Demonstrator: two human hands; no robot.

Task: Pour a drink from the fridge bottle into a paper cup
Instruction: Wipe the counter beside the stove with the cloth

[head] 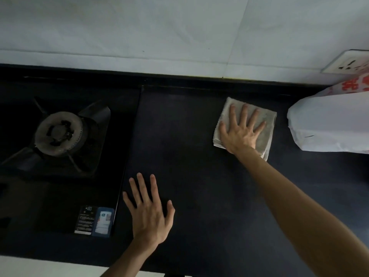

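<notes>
My right hand (240, 129) lies flat with spread, straight fingers on a folded grey cloth (265, 136) at the back right of the dark countertop (199, 196). My left hand (149, 210) rests flat on the countertop near its front edge, fingers spread, holding nothing. No bottle and no paper cup are in view.
A black gas hob with a round burner (58, 132) fills the left side, with stickers (93, 220) at its front corner. A white plastic bag (327, 124) with red print stands at the right edge. A wall socket (347, 61) sits above it on the pale wall.
</notes>
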